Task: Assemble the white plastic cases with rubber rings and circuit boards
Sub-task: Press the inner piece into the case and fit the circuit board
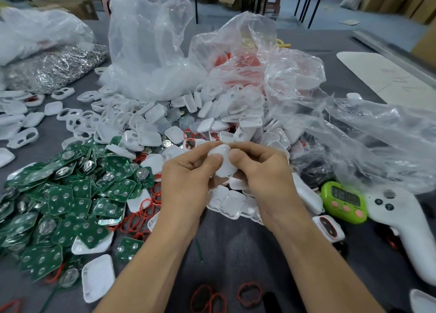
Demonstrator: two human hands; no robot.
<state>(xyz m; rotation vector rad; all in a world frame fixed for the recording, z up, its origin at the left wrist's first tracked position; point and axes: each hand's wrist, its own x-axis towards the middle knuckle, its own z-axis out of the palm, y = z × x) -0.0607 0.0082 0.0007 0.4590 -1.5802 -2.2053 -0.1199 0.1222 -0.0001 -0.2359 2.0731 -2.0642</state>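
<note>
Both hands meet over the middle of the table on one white plastic case (223, 162). My left hand (188, 175) grips its left side with the thumb pressed on top. My right hand (262, 168) grips its right side, thumb on top as well. Whatever is inside the case is hidden by my fingers. A heap of green circuit boards (70, 194) lies to the left. Red rubber rings (139, 218) lie between the boards and my left wrist, and more red rings (250, 293) sit near the front edge. Loose white case halves (212, 119) are piled behind my hands.
Crumpled clear plastic bags (151, 53) rise at the back and right. A bag of metal clips (56, 69) lies at the far left. A green digital timer (344, 201) and a white handheld controller (405, 227) sit to the right. A finished case with a red ring (329, 227) lies by my right forearm.
</note>
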